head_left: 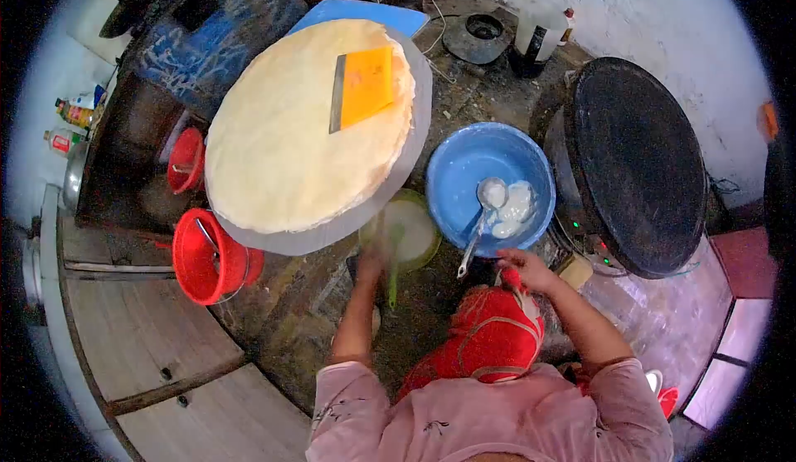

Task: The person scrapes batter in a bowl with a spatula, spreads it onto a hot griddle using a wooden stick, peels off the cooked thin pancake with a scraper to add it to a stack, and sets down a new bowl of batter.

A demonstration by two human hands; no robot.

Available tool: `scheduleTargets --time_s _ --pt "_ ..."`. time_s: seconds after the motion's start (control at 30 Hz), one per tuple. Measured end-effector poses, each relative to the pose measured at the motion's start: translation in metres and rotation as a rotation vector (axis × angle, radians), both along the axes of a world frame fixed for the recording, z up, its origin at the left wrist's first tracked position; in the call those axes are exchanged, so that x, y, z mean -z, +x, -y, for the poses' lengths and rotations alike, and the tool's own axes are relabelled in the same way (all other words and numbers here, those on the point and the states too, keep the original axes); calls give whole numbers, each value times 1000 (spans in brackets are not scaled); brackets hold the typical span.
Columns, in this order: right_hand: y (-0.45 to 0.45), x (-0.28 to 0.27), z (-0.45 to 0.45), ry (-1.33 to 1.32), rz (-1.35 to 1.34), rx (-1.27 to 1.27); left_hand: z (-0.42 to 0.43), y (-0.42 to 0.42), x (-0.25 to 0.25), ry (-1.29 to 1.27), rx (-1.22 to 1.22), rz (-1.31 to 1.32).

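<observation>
My left hand (373, 261) is smeared by motion at the left edge of a green bowl (420, 255) of pale liquid; its fingers cannot be made out. A green handle (394, 284) sticks out over that bowl's near rim. At the near right rim of the blue basin (448, 139), my right hand (532, 271) pinches the tip of a red patterned cloth (497, 333). Inside the basin, a metal ladle (477, 238) rests beside white batter (520, 203). An orange scraper (365, 87) lies on a large stack of thin round pancakes (290, 139).
A round black griddle (643, 164) stands at the right. Red buckets (192, 259) are at the left, above wooden cabinets (149, 333). Behind are a blue board (361, 14), a black round stand (478, 38) and a bottle (539, 39).
</observation>
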State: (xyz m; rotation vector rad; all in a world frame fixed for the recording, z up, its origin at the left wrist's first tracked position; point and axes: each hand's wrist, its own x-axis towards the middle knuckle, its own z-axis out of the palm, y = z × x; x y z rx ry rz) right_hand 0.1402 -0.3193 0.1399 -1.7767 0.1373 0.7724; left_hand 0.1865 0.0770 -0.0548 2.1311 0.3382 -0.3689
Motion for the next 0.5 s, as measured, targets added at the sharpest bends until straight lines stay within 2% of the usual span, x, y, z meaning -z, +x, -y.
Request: scheduleTargets --time_s 0.03,0.1,0.13,0.17,0.2,0.23,0.27,0.3,0.33,0.4,0.43,0.47,0.5 --pt "-8 9 10 -38 24 57 -2 -2 -9 103 52 5" --pt "-27 41 32 -17 60 93 5 -13 -64 64 -3 -17" --pt "-32 50 37 2 96 123 -4 -18 -38 66 -1 -17" --pt "-31 19 30 23 45 174 -21 -29 11 344 69 225" --pt "-36 13 33 24 44 176 -30 -36 39 620 138 468" --pt "-42 11 37 99 -86 260 -18 -37 13 620 144 467" --pt "-48 11 42 174 -214 347 -2 -41 -13 733 147 399" --pt "-55 18 48 130 -190 331 19 -44 -49 843 148 332" --pt "-61 22 51 130 -189 338 38 -48 -77 841 155 335" --pt "-71 28 56 41 -161 313 64 -55 -113 641 155 -354" --pt "-75 29 57 43 -162 315 55 -64 -80 643 157 -353" --pt "-79 31 58 80 -188 349 38 -80 -21 581 238 -291" --pt "-81 31 58 118 -215 382 35 -83 -15 551 279 -258"
